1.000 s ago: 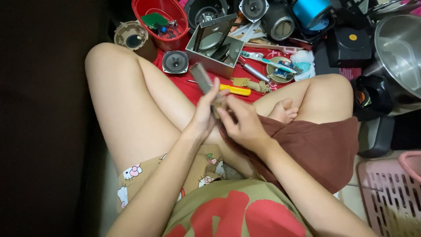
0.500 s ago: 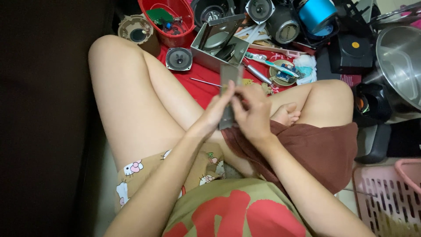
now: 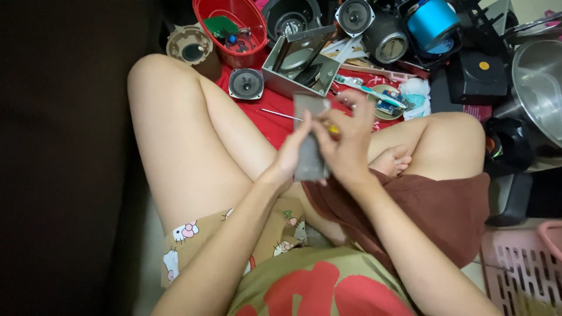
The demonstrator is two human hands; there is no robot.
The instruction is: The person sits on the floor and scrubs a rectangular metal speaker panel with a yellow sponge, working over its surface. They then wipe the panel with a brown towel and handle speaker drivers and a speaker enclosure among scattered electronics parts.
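Right now my left hand [image 3: 293, 153] and right hand [image 3: 345, 143] both clasp the grey flat metal piece [image 3: 309, 140], its long axis running upright between my fingers, equally near each.

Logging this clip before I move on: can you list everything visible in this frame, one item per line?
grey flat panel: 1, grey, held upright between both hands over the lap
small speaker: 1, black and silver, on the red mat beside the left knee
red basket: 1, red, top centre, holds a green part
metal box: 1, silver, open, behind the panel
thin metal rod: 1, silver, on the red mat
blue cylinder: 1, blue, top right
steel pot: 1, silver, far right
pink crate: 1, pink, bottom right
brown cloth: 1, brown, on the lap
left hand: 1, gripping the panel's left edge
right hand: 1, gripping the panel's right side
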